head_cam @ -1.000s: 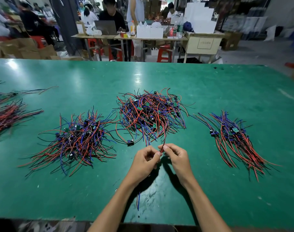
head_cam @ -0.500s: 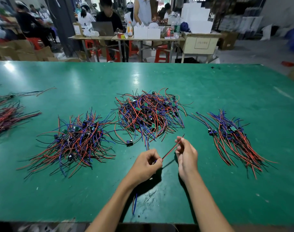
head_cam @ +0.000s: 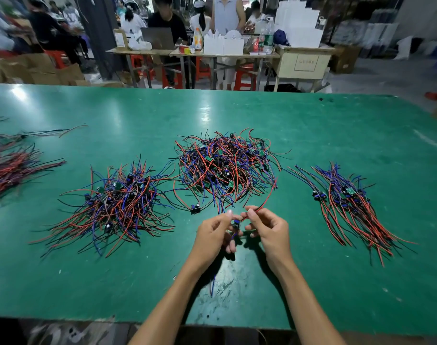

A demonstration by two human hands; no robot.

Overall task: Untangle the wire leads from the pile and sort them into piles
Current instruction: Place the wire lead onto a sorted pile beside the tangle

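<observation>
A tangled pile of red, blue and black wire leads [head_cam: 226, 168] lies at the centre of the green table [head_cam: 336, 125]. Just in front of it, my left hand [head_cam: 216, 234] holds one lead by its small dark component [head_cam: 235, 224]; its blue wire [head_cam: 212, 286] hangs below my wrist. My right hand [head_cam: 268, 226] pinches the same lead's red wire [head_cam: 268, 199], which arcs up and to the right. A looser pile [head_cam: 118, 202] lies to the left. A combed, aligned pile [head_cam: 351, 205] lies to the right.
Another bundle of red and dark leads [head_cam: 8, 168] lies at the table's left edge. A single loose lead with a dark component [head_cam: 195, 209] sits between the left and centre piles. Behind the table, people sit at desks with boxes and red stools [head_cam: 244, 78].
My hands have come closer together and risen slightly. The red wire, held straight between them before, now curves up to the right, and the lead's dark component shows at my left fingertips.
</observation>
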